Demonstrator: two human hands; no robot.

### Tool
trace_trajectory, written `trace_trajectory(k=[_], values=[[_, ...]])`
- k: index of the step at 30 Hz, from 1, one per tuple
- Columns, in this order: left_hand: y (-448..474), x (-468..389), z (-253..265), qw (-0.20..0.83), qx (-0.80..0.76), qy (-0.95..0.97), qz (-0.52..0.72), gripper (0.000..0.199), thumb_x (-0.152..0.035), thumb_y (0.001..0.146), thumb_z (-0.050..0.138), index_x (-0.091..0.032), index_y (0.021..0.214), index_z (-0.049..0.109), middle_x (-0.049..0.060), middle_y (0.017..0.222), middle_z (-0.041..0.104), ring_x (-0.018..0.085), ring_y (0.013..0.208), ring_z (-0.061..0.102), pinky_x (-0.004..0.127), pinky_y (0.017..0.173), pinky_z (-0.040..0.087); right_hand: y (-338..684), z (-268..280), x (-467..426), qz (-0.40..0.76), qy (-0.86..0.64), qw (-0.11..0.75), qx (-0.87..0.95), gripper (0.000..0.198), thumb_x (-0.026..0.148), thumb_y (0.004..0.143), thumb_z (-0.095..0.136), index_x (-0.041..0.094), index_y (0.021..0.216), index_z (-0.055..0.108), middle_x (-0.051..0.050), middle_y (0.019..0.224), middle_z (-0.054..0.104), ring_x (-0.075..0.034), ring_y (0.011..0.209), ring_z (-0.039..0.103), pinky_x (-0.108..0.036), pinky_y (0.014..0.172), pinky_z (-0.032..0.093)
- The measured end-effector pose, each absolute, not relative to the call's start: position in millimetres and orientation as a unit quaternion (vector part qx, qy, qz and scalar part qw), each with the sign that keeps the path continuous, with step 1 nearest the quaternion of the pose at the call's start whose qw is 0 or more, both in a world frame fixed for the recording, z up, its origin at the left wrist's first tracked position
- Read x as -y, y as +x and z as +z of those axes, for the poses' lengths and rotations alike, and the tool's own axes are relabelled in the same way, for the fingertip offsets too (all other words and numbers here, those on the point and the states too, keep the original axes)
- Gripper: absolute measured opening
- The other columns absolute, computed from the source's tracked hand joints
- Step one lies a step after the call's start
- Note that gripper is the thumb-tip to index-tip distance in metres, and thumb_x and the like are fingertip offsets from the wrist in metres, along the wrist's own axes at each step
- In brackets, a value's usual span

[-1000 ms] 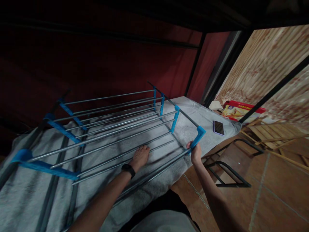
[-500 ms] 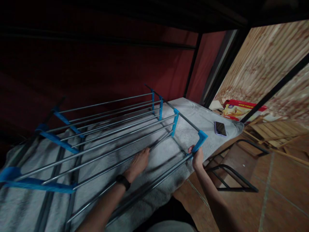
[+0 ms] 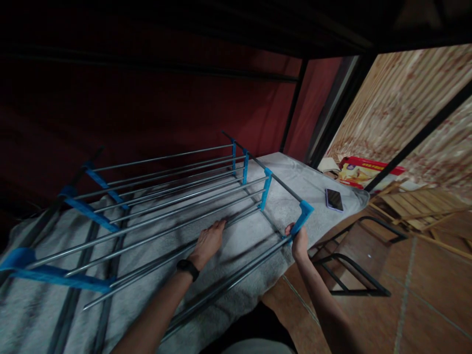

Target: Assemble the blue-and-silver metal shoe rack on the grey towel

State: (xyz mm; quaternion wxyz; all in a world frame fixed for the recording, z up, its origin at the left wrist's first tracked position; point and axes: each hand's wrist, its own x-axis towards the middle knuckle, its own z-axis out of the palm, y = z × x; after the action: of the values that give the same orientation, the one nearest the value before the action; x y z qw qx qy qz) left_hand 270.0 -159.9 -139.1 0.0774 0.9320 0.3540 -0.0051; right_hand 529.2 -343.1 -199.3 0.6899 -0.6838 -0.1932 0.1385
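A rack of grey metal tubes and blue plastic connectors lies across a grey cloth (image 3: 239,265). My left hand (image 3: 209,242), a black band on its wrist, is closed over a loose metal tube (image 3: 96,301) in the rack's front part. That tube's left end sticks out past the front-left blue connector (image 3: 62,278), close beside another tube. At the near right corner, my right hand (image 3: 300,243) wraps around the lower end of a blue connector (image 3: 304,214). Long tubes (image 3: 236,280) run from that corner toward the lower left. My left palm and fingertips are partly hidden.
A phone (image 3: 334,200) lies on the cloth at the right. Beyond it are a red and yellow box (image 3: 368,172) and a folded wooden piece (image 3: 424,206). A black-framed chair (image 3: 363,255) stands beside the table. Dark posts and a red wall (image 3: 165,108) are behind.
The loose tube's left end has swung away from me and up beside the neighbouring tube. My left hand has shifted slightly back with it; my right hand keeps its grip on the connector.
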Motion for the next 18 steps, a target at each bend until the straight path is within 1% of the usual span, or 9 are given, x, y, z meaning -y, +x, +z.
trace_trajectory(k=[7,12,18], values=[[272,150,-144,0.104,-0.347,0.932,0.013,0.050,-0.009,0.101,0.029,-0.017,0.145,0.049,0.014,0.144,0.061,0.021,0.122,0.066,0.034,0.102,0.053,532,-204,343,0.149,-0.681,0.691,0.191,0.052,0.064,0.087,0.033,0.025,0.059,0.051,-0.003,0.061,0.056,-0.022,0.069,0.053,-0.035,0.072,0.040],[271,145,-149,0.104,-0.342,0.933,0.030,0.049,-0.011,0.102,0.029,-0.018,0.145,0.050,0.012,0.143,0.061,0.020,0.120,0.067,0.031,0.100,0.053,533,-209,343,0.139,-0.683,0.690,0.196,0.050,0.058,0.090,0.032,0.024,0.059,0.053,-0.004,0.061,0.058,-0.022,0.069,0.055,-0.035,0.073,0.041],[272,141,-143,0.074,-0.347,0.935,0.008,0.050,-0.010,0.101,0.029,-0.018,0.146,0.049,0.013,0.139,0.063,0.021,0.114,0.070,0.032,0.095,0.055,532,-208,342,0.136,-0.677,0.695,0.198,0.051,0.059,0.090,0.031,0.024,0.060,0.053,-0.003,0.061,0.058,-0.021,0.068,0.054,-0.035,0.073,0.041]])
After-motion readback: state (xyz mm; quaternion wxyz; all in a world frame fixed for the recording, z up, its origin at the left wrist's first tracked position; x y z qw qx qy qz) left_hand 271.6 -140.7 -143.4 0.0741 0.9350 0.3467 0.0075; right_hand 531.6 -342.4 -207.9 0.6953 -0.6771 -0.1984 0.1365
